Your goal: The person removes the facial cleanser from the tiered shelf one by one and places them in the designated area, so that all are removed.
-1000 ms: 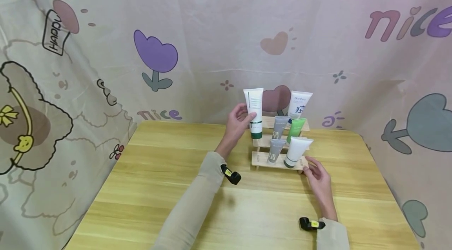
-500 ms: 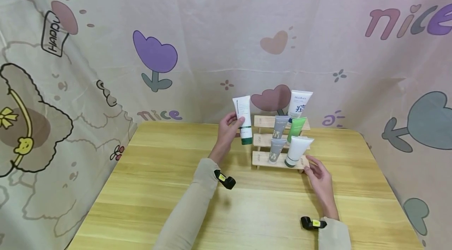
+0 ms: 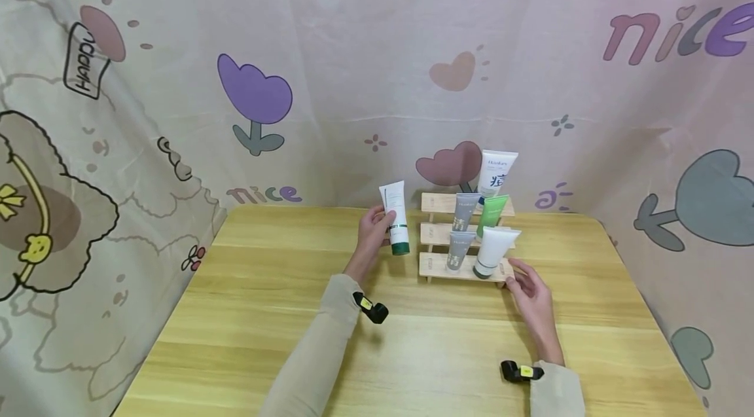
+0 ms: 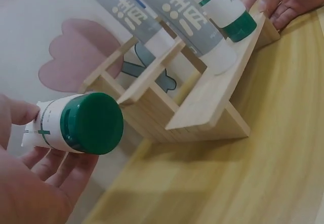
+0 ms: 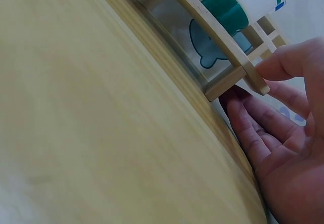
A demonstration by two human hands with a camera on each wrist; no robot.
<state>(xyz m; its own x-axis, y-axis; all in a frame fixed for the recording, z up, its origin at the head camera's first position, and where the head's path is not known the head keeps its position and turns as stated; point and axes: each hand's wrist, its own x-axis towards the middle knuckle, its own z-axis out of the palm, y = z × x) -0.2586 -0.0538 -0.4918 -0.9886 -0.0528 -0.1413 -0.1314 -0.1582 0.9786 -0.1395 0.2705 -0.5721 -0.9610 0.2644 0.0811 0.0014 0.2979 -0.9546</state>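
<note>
In the head view my left hand [image 3: 370, 237] grips a white squeeze tube [image 3: 396, 211] with a green cap, cap downward, left of a three-step wooden display rack [image 3: 434, 265]. The left wrist view shows the green cap [image 4: 96, 123] facing the camera, apart from the rack. My right hand [image 3: 533, 296] holds the right end of the rack's lowest step; the right wrist view shows its thumb [image 5: 288, 62] against the step's end and fingers beneath. On that step stand a small grey tube [image 3: 459, 250] and a white tube [image 3: 496, 250] with a green cap.
The middle step bears a grey tube [image 3: 466, 211] and a green tube [image 3: 492, 215]. A larger white tube [image 3: 497, 171] stands at the top step's right. All this is on a wooden table [image 3: 265, 299], with a printed curtain [image 3: 365, 57] behind it.
My left hand has carried the white tube left and down, from in front of the rack's upper left to beside the rack. My right hand stays at the rack's end.
</note>
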